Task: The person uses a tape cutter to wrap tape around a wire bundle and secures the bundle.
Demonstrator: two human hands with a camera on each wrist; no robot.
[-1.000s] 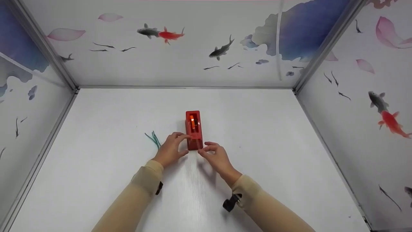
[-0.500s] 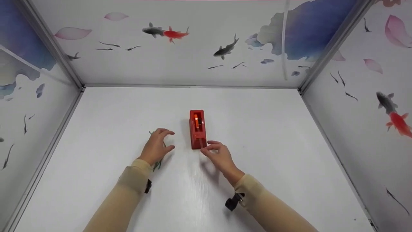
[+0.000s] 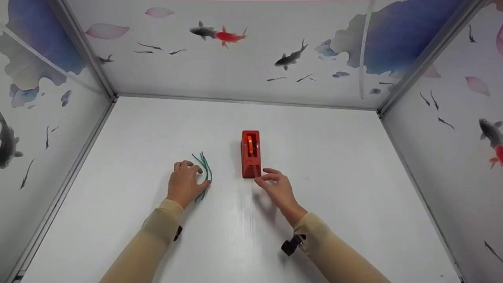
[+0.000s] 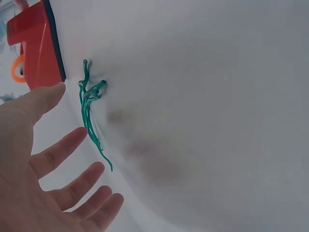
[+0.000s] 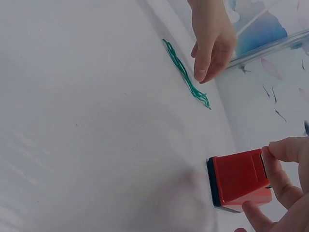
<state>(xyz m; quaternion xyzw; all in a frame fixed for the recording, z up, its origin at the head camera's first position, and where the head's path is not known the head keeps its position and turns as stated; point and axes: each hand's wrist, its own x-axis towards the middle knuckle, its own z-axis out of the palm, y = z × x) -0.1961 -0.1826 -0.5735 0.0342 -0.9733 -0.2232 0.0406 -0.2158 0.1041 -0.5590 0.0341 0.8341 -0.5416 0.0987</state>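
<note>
A red tape dispenser (image 3: 246, 171) with an orange tape roll (image 3: 250, 144) stands upright in the middle of the table. At its front, a strip of clear tape (image 3: 256, 171) runs down to my right hand (image 3: 278, 191), whose thumb and index finger pinch its end. In the right wrist view those fingertips (image 5: 271, 151) are close to the dispenser's cutting edge. To the left, my left hand (image 3: 184, 182) hovers around a bundle of thin green cords (image 3: 205, 162), fingers spread and holding nothing. The left wrist view shows the green cords (image 4: 87, 108) beyond its fingertips, bunched at one end.
The white table (image 3: 235, 243) is bounded by a back wall (image 3: 243, 74) and side walls printed with fish and petals. Metal rails run along the corners. A black wrist camera (image 3: 291, 245) hangs under the right sleeve.
My left hand has moved left from the dispenser's front to the green cords. My right hand stays at the tape end. The head view has shifted slightly left.
</note>
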